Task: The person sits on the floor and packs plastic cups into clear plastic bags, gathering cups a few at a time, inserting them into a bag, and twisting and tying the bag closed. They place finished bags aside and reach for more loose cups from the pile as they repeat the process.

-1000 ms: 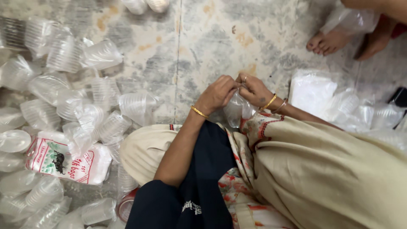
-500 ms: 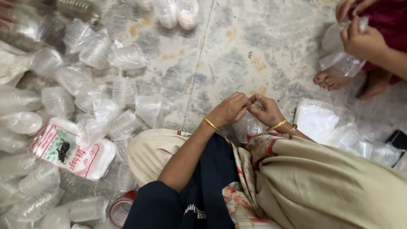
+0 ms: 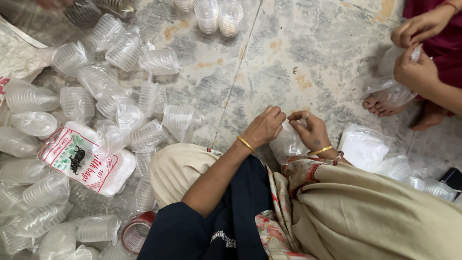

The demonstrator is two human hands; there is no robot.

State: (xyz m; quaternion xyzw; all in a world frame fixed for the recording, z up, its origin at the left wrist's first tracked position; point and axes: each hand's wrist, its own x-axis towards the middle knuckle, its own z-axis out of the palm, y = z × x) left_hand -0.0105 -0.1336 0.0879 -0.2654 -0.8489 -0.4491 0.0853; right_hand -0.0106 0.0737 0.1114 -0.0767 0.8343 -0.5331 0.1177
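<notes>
My left hand (image 3: 264, 127) and my right hand (image 3: 312, 131) meet above a clear plastic bag of stacked cups (image 3: 286, 143) that rests between my knees. Both hands pinch the bag's top, fingertips almost touching. Each wrist carries a gold bangle. My left arm is in a dark blue sleeve, and beige cloth covers my lap (image 3: 365, 216). The cups inside the bag are partly hidden by my hands.
Several bagged stacks of clear cups (image 3: 120, 115) lie heaped on the floor at left, with a printed packet of plastic bags (image 3: 84, 161) and a tape roll (image 3: 137, 231). Two upright cup stacks (image 3: 219, 15) stand at top. Another person's hands (image 3: 416, 45) and foot (image 3: 382, 103) are top right, holding a bag.
The view has shifted so the heap sits further up-left and the other person's hands came into view. My hands stay together on the bag's top.
</notes>
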